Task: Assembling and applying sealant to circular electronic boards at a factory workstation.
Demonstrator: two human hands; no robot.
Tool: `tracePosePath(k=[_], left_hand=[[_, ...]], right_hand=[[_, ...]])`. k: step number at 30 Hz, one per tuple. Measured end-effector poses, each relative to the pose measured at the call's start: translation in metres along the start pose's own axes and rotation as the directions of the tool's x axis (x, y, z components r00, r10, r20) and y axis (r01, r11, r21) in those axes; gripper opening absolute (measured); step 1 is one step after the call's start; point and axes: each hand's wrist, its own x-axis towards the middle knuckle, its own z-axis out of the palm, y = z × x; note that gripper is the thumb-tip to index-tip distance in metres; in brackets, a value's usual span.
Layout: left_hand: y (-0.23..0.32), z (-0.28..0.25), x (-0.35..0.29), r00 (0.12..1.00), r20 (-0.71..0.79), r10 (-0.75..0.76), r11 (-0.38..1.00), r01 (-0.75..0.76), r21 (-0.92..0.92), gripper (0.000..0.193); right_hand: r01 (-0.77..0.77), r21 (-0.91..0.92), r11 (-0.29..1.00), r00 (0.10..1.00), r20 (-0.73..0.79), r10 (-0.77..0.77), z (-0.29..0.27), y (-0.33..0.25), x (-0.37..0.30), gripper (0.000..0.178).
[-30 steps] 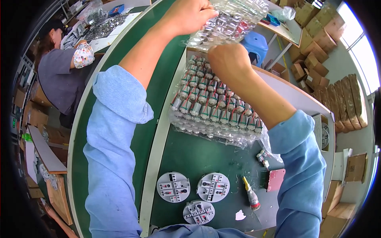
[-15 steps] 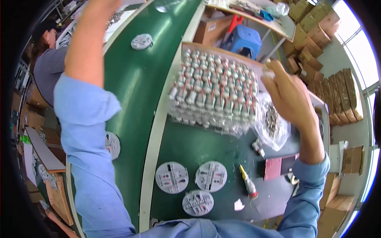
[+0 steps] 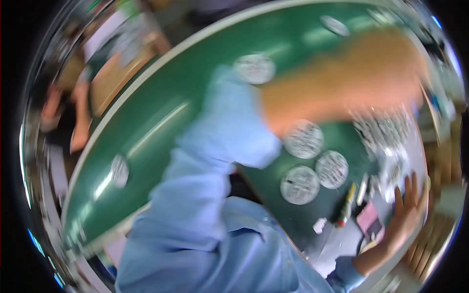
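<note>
My left arm reaches across the green conveyor belt to the upper right. My left hand [image 3: 391, 68] is smeared by motion, so its fingers cannot be made out; it is above the stack of small silvery cylindrical parts [image 3: 378, 129]. My right hand [image 3: 408, 219] lies near the table's right edge with fingers spread, holding nothing visible. Below my left forearm, three round white discs fitted with small parts, a farther one [image 3: 304, 139], a nearer one [image 3: 300, 185] and a right one [image 3: 332, 169], sit on the dark green table.
More white discs lie on the belt [image 3: 161, 132]: one [image 3: 255, 68] beside my sleeve, one [image 3: 334, 25] farther off, one [image 3: 119, 171] at left. A yellow-and-red tool [image 3: 346, 207], a white scrap [image 3: 320, 225] and a pink-and-black flat piece [image 3: 370, 219] are on the table. Another person's arms [image 3: 80, 112] show at upper left.
The view has swung left, showing more of the belt. My left arm now crosses to the right. My right hand, earlier raised with bent fingers, is now lower with fingers spread.
</note>
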Motion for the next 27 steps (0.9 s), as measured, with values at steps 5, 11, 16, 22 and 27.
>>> tracePosePath(k=[5, 11, 16, 22, 27], left_hand=[[0.120, 0.057, -0.117, 0.985, -0.143, -0.099, 0.959, 0.133, 0.251, 0.026], [0.156, -0.007, -0.171, 0.971, 0.012, -0.238, 0.938, 0.227, 0.261, 0.037], [0.207, -0.104, -0.217, 0.673, -0.655, -0.345, 0.796, 0.579, 0.176, 0.052], [0.254, -0.083, -0.302, 0.556, -0.786, -0.270, 0.701, 0.673, 0.235, 0.062], [0.263, -0.116, -0.375, 0.506, -0.760, -0.408, 0.571, 0.791, 0.220, 0.064]], right_hand=[[-0.365, 0.758, 0.541, 0.903, 0.430, 0.007, 0.071, 0.014, -0.001, 0.077], [-0.488, 0.493, 0.720, 0.835, 0.503, 0.221, 0.135, 0.033, 0.011, 0.066], [-0.224, -0.083, 0.971, 0.361, 0.919, 0.162, 0.165, 0.000, -0.020, 0.053], [-0.626, -0.042, 0.779, 0.254, 0.933, 0.254, 0.237, -0.017, -0.100, 0.059], [-0.732, -0.254, 0.632, -0.201, 0.967, 0.155, 0.310, 0.019, -0.109, 0.061]])
